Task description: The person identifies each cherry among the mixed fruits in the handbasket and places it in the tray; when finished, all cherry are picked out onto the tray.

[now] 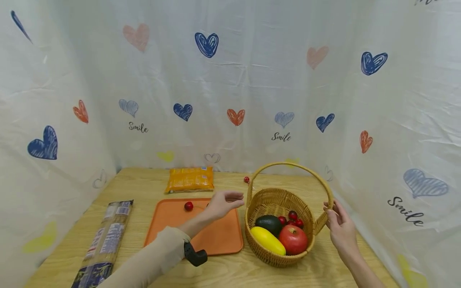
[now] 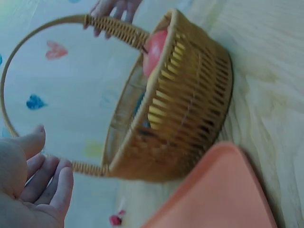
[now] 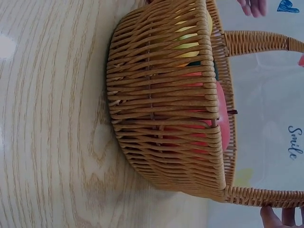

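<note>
A wicker basket [image 1: 279, 262] with a tall arched handle [image 1: 288, 164] stands upright on the table. Inside lie a pomegranate [image 1: 293, 240], a smooth yellow oblong fruit [image 1: 268, 241], a dark green avocado-like fruit [image 1: 268, 225] and several dark red cherries [image 1: 293, 216]. My right hand [image 1: 340, 230] pinches the right side of the handle, thumb in front and fingers behind. At the opposite side my left hand [image 1: 225, 203] hovers beside the handle with loosely extended fingers, holding nothing. In the left wrist view its fingertips [image 2: 64, 164] come close to the handle; contact cannot be judged.
Left of the basket lies an orange tray [image 1: 216, 240] bearing a cherry [image 1: 189, 206], partly under my left arm. An orange packet [image 1: 190, 179] sits behind it, and a long noodle-like package [image 1: 104, 244] lies far left. A small red item [image 1: 246, 179] rests behind the basket. Curtains enclose the table.
</note>
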Action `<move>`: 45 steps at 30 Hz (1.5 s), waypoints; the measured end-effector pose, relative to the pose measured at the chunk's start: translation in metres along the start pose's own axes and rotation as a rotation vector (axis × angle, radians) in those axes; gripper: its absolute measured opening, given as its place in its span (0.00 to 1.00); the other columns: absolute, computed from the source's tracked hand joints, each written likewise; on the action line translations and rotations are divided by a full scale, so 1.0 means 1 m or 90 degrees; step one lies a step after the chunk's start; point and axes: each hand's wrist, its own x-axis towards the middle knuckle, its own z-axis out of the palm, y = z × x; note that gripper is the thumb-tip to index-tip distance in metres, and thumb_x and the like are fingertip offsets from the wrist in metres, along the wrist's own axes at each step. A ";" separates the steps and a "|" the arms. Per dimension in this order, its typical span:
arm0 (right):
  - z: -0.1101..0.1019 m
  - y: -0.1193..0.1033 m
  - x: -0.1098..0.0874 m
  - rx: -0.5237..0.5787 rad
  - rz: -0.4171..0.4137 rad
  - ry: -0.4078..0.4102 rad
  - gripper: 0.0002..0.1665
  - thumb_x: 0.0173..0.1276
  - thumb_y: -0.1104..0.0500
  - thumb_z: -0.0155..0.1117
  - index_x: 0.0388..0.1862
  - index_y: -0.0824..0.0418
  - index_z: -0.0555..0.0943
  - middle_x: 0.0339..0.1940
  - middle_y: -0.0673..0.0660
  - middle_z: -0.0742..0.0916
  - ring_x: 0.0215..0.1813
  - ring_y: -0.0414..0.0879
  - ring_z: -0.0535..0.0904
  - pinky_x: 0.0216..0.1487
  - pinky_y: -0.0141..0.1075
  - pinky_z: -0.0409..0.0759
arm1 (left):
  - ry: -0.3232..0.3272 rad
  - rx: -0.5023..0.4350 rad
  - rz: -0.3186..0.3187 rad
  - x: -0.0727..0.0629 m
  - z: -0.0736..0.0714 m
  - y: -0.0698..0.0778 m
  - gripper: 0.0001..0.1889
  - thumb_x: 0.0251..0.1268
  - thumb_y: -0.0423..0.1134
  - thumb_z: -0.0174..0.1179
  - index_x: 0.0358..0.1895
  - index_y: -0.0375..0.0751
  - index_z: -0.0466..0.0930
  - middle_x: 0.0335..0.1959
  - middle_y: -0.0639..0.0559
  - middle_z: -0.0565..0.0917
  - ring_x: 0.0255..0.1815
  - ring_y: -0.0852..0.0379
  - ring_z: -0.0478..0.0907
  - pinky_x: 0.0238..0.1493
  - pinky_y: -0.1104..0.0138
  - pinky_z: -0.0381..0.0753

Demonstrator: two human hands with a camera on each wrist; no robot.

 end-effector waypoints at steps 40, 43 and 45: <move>-0.001 0.000 0.001 0.030 0.018 0.011 0.31 0.77 0.55 0.44 0.75 0.62 0.54 0.64 0.66 0.71 0.55 0.27 0.70 0.50 0.21 0.72 | 0.069 0.120 -0.144 0.096 0.142 0.008 0.17 0.57 0.38 0.68 0.47 0.33 0.83 0.39 0.49 0.82 0.39 0.53 0.78 0.36 0.65 0.79; -0.001 -0.001 0.002 0.036 0.023 0.010 0.31 0.77 0.56 0.45 0.75 0.62 0.54 0.64 0.65 0.71 0.54 0.26 0.69 0.51 0.21 0.72 | 0.063 0.147 -0.169 0.098 0.145 0.006 0.19 0.55 0.39 0.70 0.48 0.32 0.83 0.41 0.46 0.82 0.41 0.50 0.78 0.37 0.63 0.80; -0.001 -0.001 0.003 0.040 0.023 0.007 0.31 0.77 0.56 0.45 0.75 0.62 0.54 0.64 0.66 0.71 0.54 0.25 0.69 0.51 0.21 0.71 | 0.049 0.168 -0.186 0.098 0.148 0.004 0.20 0.53 0.40 0.71 0.47 0.32 0.83 0.43 0.44 0.82 0.43 0.48 0.78 0.38 0.62 0.80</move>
